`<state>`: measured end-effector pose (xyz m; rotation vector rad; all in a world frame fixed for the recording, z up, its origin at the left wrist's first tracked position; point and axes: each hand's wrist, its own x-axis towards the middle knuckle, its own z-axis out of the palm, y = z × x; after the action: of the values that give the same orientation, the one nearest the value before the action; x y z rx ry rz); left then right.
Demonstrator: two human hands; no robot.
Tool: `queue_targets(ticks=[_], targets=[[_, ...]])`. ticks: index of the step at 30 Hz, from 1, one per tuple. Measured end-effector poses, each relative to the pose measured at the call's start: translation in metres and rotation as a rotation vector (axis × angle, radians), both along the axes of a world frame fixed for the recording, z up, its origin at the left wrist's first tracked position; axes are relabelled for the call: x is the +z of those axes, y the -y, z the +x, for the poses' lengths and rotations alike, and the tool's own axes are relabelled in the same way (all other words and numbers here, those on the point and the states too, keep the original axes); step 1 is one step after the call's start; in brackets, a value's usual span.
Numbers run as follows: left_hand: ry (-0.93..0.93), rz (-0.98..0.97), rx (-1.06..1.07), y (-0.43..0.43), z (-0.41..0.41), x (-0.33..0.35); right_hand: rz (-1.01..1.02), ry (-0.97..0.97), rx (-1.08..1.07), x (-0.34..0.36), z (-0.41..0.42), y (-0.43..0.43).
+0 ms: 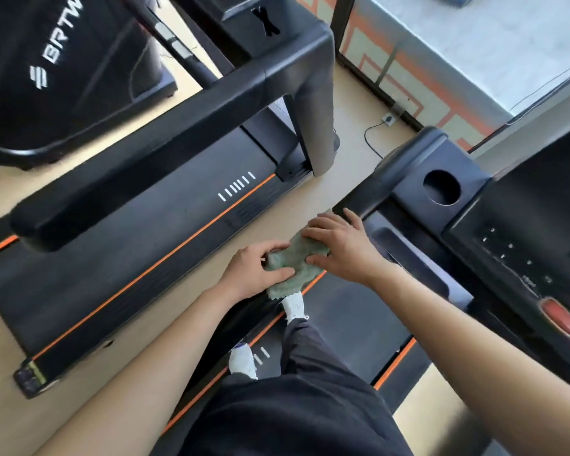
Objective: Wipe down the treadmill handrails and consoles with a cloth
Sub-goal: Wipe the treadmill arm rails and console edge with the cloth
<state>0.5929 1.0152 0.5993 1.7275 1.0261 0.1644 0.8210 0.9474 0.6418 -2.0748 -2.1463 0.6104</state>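
white shoes planted on the treadmill belt. above them, grips a crumpled green cloth in the left hand, thumb on top; clamps its far end with the right hand, fingers and thumb curled, just at the near tip of the black handrail. beyond: console, round cup holder.

Crumpled pale-green cloth, gripped between left hand and right hand, just beside the near end of a black handrail. Black console, with round recess, at right.
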Motion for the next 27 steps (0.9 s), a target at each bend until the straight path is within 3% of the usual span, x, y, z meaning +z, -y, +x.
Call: queue_targets(ticks=[6, 11, 17, 19, 25, 27], targets=[[-0.011, 0.192, -0.025, 0.028, -0.041, 0.007, 0.268, -0.099, -0.236, -0.028, -0.066, 0.062], [0.075, 0.315, -0.061, 0.040, -0.065, 0.010, 0.340, -0.220, -0.459, -0.050, -0.115, 0.094], [-0.021, 0.501, -0.075, 0.050, -0.074, 0.021, 0.357, -0.391, -0.742, -0.057, -0.157, 0.111], [-0.068, 0.537, -0.111, 0.053, -0.071, 0.023, 0.356, -0.607, -0.842, -0.056, -0.165, 0.113], [-0.113, 0.643, -0.287, 0.045, -0.049, 0.026, 0.223, -1.537, -1.254, -0.056, -0.181, 0.102], [-0.127, 0.688, -0.365, 0.040, -0.041, 0.027, 0.227, -1.663, -1.293, -0.056, -0.178, 0.101]])
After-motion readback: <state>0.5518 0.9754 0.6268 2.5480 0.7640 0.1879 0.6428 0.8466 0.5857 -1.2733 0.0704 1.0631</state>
